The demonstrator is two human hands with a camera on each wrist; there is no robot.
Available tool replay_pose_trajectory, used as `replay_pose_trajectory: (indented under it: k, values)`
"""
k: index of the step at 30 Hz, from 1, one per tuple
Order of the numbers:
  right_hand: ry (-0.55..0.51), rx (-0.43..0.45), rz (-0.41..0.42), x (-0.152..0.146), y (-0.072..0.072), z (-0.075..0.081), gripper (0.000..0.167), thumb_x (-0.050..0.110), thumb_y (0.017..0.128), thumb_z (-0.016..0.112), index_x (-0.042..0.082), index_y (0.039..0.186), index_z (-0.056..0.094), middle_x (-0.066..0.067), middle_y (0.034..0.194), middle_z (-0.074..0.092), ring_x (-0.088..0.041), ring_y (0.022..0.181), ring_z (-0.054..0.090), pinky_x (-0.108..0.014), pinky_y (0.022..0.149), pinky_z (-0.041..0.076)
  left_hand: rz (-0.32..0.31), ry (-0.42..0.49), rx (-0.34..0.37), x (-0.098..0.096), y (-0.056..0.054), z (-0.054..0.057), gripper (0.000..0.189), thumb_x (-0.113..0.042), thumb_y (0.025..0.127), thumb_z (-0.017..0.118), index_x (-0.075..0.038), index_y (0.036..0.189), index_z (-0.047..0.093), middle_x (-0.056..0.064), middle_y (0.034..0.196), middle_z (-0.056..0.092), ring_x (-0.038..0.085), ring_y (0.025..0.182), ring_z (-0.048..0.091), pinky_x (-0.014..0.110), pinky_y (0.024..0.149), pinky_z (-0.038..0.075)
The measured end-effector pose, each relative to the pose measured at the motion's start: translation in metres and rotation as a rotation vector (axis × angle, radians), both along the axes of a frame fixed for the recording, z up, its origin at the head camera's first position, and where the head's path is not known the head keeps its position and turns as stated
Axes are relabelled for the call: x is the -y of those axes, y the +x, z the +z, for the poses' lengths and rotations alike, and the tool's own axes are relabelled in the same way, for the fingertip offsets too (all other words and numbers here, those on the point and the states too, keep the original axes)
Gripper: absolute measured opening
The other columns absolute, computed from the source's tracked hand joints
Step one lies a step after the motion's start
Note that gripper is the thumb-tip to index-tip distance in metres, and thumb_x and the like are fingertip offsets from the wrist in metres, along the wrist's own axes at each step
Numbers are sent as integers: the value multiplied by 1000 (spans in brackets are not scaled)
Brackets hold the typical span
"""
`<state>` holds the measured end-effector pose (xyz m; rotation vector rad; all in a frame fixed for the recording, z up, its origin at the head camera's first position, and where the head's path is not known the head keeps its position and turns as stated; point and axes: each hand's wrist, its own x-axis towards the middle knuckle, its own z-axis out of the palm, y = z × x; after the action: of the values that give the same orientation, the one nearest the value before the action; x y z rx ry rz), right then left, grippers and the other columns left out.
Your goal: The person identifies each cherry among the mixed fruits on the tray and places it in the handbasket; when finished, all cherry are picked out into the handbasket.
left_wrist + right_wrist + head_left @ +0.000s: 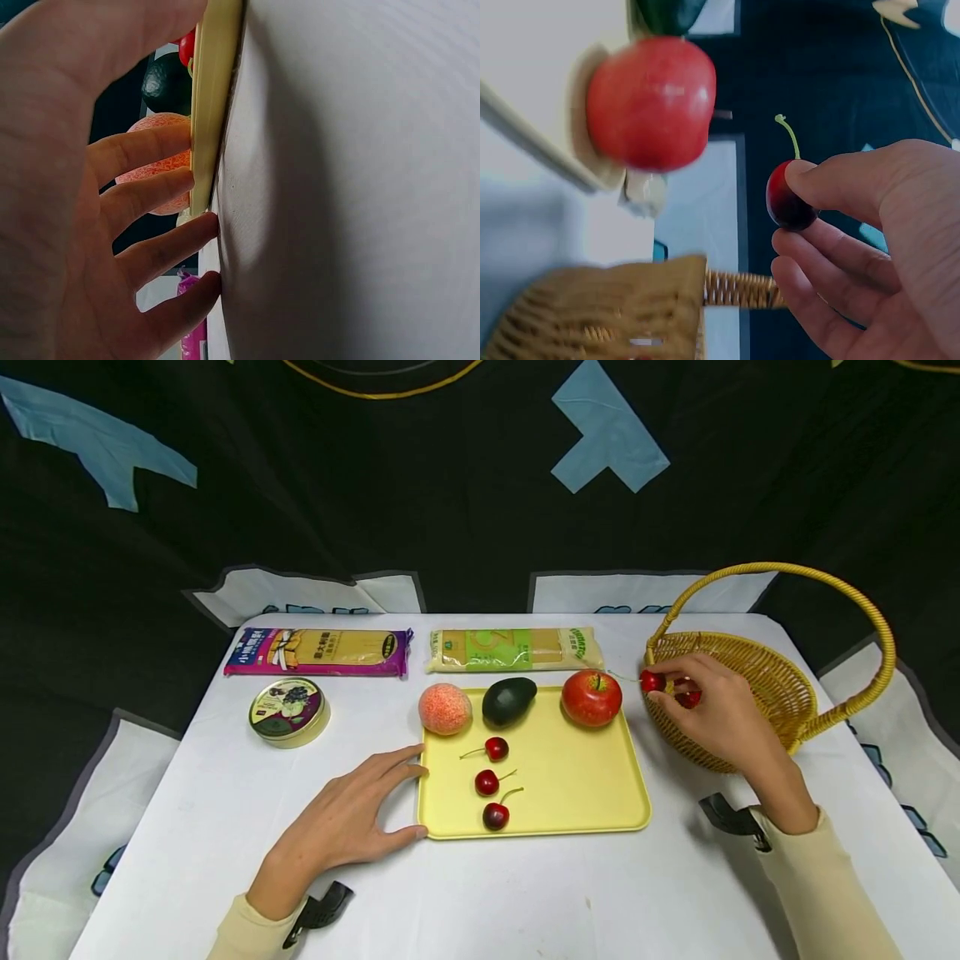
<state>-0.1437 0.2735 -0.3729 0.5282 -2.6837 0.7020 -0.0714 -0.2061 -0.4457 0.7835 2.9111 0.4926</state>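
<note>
My right hand (708, 706) pinches a cherry (791, 199) by thumb and fingertips, its green stem pointing away, above the left rim of the wicker basket (780, 693). More red shows just under the fingers in the head view, partly hidden by them. On the yellow tray (577, 785) lie several fruits: three cherries (487, 782) with stems, a red apple (592, 697), a dark green avocado (509, 702) and a pinkish-orange peach-like fruit (446, 709) at the corner. Spread fingers of my left hand (341, 818) touch the tray's left edge.
Behind the tray lie a purple-ended pasta packet (318, 652) and a green-labelled noodle packet (515, 649). A round tin (288, 712) stands left of the tray. The basket's tall handle (888, 643) arches up at the right. White cloth covers the table (547, 902).
</note>
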Motion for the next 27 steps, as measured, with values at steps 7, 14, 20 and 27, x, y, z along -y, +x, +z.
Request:
replay_pose_trajectory:
  k: [7, 14, 20, 27]
  values:
    - [-2, 26, -67, -18, -4, 1, 38, 2, 88, 86, 4, 124, 74, -17, 120, 72, -33, 96, 71, -5, 79, 44, 11, -5, 7, 0, 0, -1, 74, -65, 86, 81, -25, 146, 64, -4, 170, 43, 24, 151, 47, 54, 110, 55]
    - [-1, 83, -117, -36, -10, -2, 38, 4, 90, 85, 1, 126, 72, -24, 129, 68, -40, 102, 67, -45, 81, 58, -5, 22, -7, 1, 0, -3, 70, -64, 88, 80, -24, 144, 65, -4, 170, 44, 24, 150, 49, 54, 108, 56]
    - [-7, 139, -163, -51, -15, -7, 39, 5, 92, 83, 0, 129, 70, -25, 131, 67, -44, 103, 69, -45, 82, 60, -7, 23, -8, 1, 0, -3, 71, -63, 87, 81, -24, 144, 65, -3, 169, 44, 25, 150, 49, 54, 109, 55]
    - [-13, 183, -165, -61, -20, -16, 37, 3, 95, 78, -3, 130, 68, -28, 130, 66, -48, 109, 66, -68, 91, 57, -2, 20, -9, 0, 0, -2, 73, -63, 85, 82, -24, 144, 65, -3, 170, 44, 25, 151, 49, 55, 109, 55]
